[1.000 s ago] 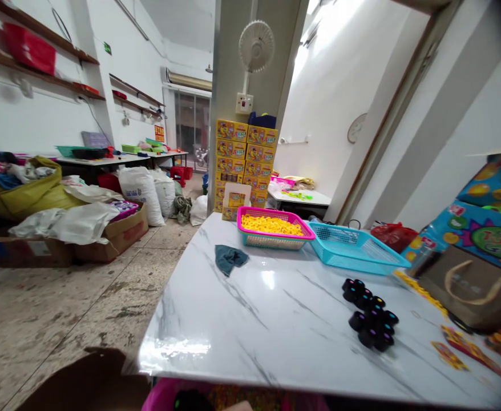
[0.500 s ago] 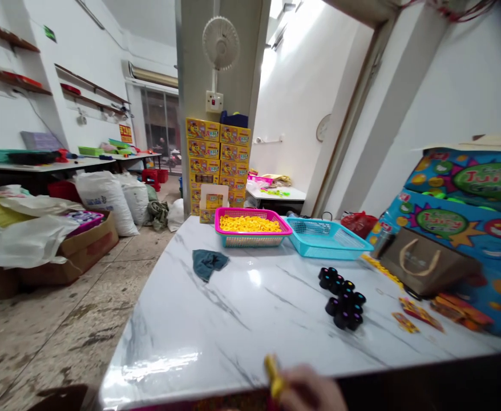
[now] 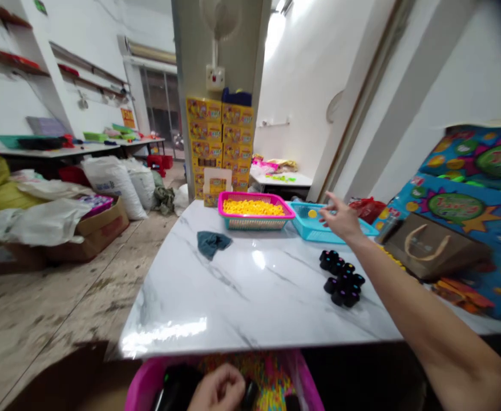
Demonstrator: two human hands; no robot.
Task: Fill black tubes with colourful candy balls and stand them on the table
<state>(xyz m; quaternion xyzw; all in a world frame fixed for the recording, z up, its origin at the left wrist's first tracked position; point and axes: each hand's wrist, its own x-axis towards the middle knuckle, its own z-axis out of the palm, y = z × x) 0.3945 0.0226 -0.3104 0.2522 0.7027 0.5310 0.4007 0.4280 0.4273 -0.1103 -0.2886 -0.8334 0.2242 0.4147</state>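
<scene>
Right hand: the right hand point(image 3: 342, 220) reaches out over the turquoise plastic mesh basket point(image 3: 319, 230), fingers spread apart and holding nothing
Small yellow piece: a small round yellow piece point(image 3: 312, 214) lies inside the turquoise plastic mesh basket, just beside the fingertips and apart from them
Left hand: the left hand point(image 3: 217, 389) sits at the bottom edge inside a pink plastic tub point(image 3: 306, 383) below the table edge, fingers curled together over small black objects; whether it grips one cannot be told
Pink basket: a pink plastic mesh basket point(image 3: 255, 218) heaped with yellow pieces stands touching the turquoise one on its left
Black caps: a cluster of small round black caps point(image 3: 342, 278) with coloured centres lies on the white marble-patterned tabletop point(image 3: 250, 291), beside the right forearm
Cloth: a crumpled dark teal cloth point(image 3: 211, 244) lies on the tabletop near the pink basket
Right side: a brown paper bag with loop handles point(image 3: 432, 253) leans against bright printed cartons point(image 3: 473, 205)
Background: stacked yellow cartons point(image 3: 220, 142) stand against a pillar
</scene>
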